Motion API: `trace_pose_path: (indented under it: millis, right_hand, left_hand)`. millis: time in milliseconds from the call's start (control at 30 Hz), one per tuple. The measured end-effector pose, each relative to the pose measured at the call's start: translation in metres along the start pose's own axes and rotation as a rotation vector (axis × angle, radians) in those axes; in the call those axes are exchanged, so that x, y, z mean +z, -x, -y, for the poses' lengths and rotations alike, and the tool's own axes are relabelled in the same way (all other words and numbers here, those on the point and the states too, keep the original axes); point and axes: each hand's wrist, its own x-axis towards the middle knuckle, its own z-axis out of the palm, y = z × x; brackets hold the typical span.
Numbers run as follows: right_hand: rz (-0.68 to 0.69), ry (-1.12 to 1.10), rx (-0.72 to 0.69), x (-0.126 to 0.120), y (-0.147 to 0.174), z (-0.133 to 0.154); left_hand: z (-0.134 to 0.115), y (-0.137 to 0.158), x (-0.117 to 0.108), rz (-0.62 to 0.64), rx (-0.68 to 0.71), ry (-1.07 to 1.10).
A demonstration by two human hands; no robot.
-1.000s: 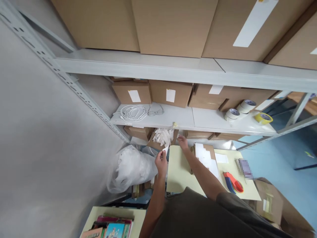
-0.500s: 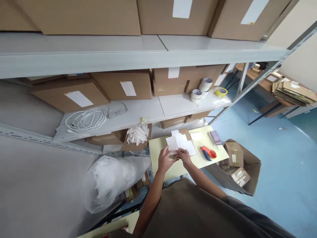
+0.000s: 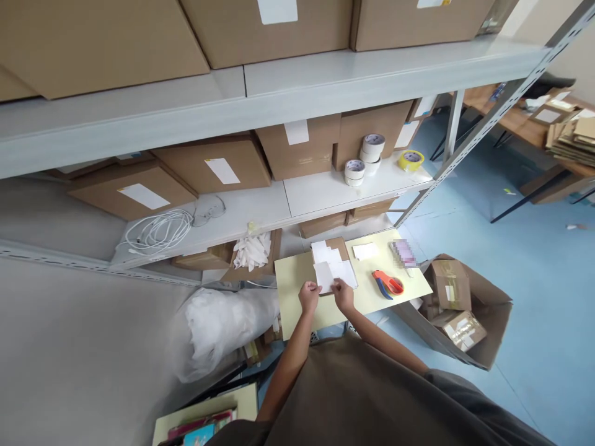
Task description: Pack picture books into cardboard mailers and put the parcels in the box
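A small white sheet of paper (image 3: 324,276) lies over other white slips (image 3: 344,271) on a piece of brown cardboard (image 3: 340,247). My left hand (image 3: 309,297) pinches the sheet's lower left corner. At its lower right, my right hand (image 3: 344,296) is closed with the fingertips on the paper's edge. All of this is on a pale yellow tabletop (image 3: 292,285). To the right lies a red and blue tape dispenser (image 3: 388,285). Behind it are a single white slip (image 3: 365,251) and a blurred-out purple item (image 3: 403,253).
A metal shelf (image 3: 320,192) in front carries cardboard boxes, rolls of tape (image 3: 355,172), glasses and a coiled white cable (image 3: 160,232). An open carton (image 3: 497,328) with taped parcels stands at the right. A bulky clear plastic bag (image 3: 227,325) sits at the left.
My hands have moved slightly apart, the left hand lower along the paper's edge. The sheet now lies flatter over the slips. The view has shifted slightly to the right.
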Motion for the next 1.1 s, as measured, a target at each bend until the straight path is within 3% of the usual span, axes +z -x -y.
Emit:
trace_pose_path:
  millis: [167, 367, 567, 767, 833, 967, 1100]
  right_hand:
    - [0.055, 0.066, 0.013, 0.0, -0.005, -0.009]
    - [0.206, 0.268, -0.008, -0.006, -0.015, -0.006]
    - [0.329, 0.476, -0.026, -0.007, -0.027, 0.003]
    - [0.414, 0.556, -0.07, -0.019, -0.035, 0.004]
    - [0.438, 0.553, -0.16, -0.023, -0.034, 0.002]
    - [0.502, 0.607, -0.274, -0.025, -0.02, -0.007]
    - [0.447, 0.583, -0.199, -0.03, -0.007, -0.025]
  left_hand:
    - [-0.003, 0.006, 0.008, -0.057, -0.055, -0.193]
    - [-0.004, 0.009, 0.017, -0.139, -0.083, -0.268]
    - [-0.011, 0.01, 0.024, -0.136, -0.113, -0.423]
    - [-0.014, 0.017, 0.013, -0.117, -0.169, -0.635]
    - [-0.016, 0.017, 0.013, -0.099, -0.045, -0.656]
    - [-0.022, 0.008, 0.03, 0.041, 0.377, -0.633]
    - [-0.015, 0.0, 0.045, 0.177, 0.427, -0.649]
